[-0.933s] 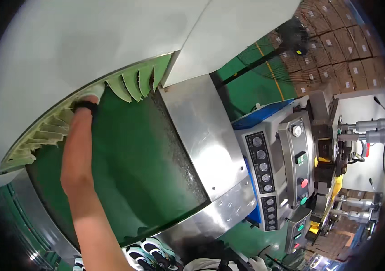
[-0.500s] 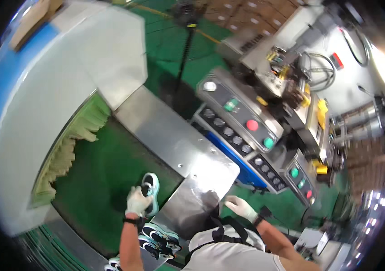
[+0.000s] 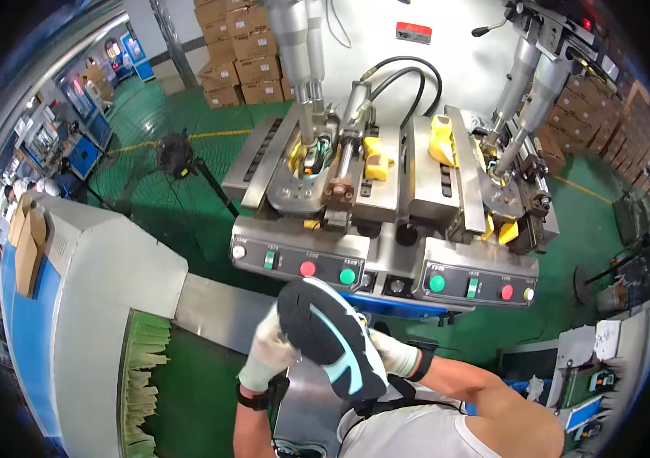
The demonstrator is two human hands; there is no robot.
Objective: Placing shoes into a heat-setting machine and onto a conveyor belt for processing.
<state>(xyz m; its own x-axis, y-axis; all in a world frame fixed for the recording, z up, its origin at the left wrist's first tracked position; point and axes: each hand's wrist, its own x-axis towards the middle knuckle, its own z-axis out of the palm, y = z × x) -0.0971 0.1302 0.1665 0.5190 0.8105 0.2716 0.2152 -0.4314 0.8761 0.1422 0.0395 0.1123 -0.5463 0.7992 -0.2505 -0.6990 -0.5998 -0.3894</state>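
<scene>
A sneaker (image 3: 332,336) is raised in front of me, its black, white and pale-blue sole turned up into view. My left hand (image 3: 270,349), in a white glove, grips it from the left side, with the fingertips partly behind the shoe. On the other side, my gloved right hand (image 3: 392,353) is closed at its edge; the sole hides those fingertips. Past the shoe stands a two-station pressing machine. A shoe (image 3: 316,159) sits under the left station's press rod, and another at the right station is mostly covered by the metal parts.
Two control panels with coloured buttons, a left panel (image 3: 298,259) and a right panel (image 3: 477,281), face me. Left is a white-and-blue conveyor housing (image 3: 103,282) with a green fringe over a green belt (image 3: 195,389). A black fan (image 3: 176,156) stands behind; cartons (image 3: 252,57) are stacked farther back.
My left hand has lifted the sneaker off the green belt and my right hand has joined it on the shoe. The view has swung from the conveyor to the machine.
</scene>
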